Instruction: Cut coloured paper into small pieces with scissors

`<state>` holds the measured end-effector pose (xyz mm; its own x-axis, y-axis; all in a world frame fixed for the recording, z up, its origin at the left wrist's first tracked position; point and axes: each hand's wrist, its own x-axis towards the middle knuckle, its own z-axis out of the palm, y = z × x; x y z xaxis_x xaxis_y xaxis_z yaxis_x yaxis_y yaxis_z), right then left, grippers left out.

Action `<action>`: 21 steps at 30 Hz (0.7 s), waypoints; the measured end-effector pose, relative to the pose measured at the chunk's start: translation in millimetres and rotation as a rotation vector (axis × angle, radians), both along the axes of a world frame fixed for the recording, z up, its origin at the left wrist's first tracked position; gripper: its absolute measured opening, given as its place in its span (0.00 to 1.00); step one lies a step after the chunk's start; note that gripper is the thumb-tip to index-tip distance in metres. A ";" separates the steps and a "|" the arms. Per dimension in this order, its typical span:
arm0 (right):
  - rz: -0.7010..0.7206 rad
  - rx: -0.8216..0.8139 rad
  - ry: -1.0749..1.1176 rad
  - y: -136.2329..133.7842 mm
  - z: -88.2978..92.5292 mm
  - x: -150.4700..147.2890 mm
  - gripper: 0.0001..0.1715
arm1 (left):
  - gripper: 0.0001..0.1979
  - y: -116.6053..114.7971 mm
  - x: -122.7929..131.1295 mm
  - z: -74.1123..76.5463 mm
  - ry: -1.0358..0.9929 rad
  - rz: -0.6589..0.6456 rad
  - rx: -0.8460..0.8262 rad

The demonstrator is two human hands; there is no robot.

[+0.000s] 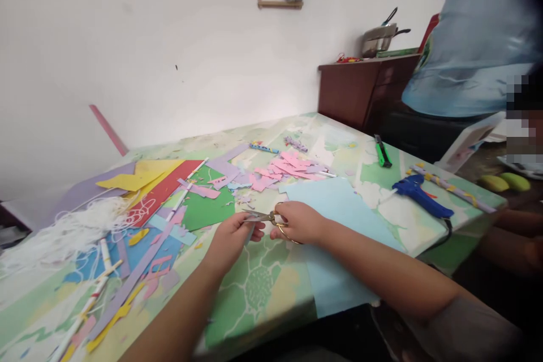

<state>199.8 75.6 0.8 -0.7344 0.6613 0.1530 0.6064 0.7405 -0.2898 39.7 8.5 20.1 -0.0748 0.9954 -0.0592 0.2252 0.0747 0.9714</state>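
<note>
My right hand (299, 222) is closed around the gold-coloured handles of a pair of scissors (268, 216), whose blades point left. My left hand (235, 237) pinches a small pale piece of paper (253, 218) right at the blades; its full shape is hidden by fingers and scissors. Beneath my right hand and forearm lies a large light blue sheet of paper (339, 203), reaching over the table's front edge. Pink paper scraps (288, 169) are scattered just beyond my hands. A green sheet (207, 203) lies to the left of them.
A blue glue gun (422, 195), a green utility knife (382, 151) and a wrapped paper stick (453, 186) lie at the right. Tangled white string (72, 232), a red sheet (163, 192) and yellow paper (144, 175) cover the left. Another person (470, 39) is at the right.
</note>
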 end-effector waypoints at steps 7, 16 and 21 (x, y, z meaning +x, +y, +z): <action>0.022 -0.042 -0.049 6.0 -6.2 -1.1 0.29 | 0.09 0.0 -0.6 0.9 0.176 -0.003 -0.005; -0.013 -0.008 -0.077 9.3 -6.6 4.2 0.31 | 0.09 1.8 5.1 4.9 0.083 0.072 -0.097; -0.034 -0.011 -0.099 9.7 -5.0 5.1 0.31 | 0.09 0.8 4.5 3.4 0.018 0.058 -0.092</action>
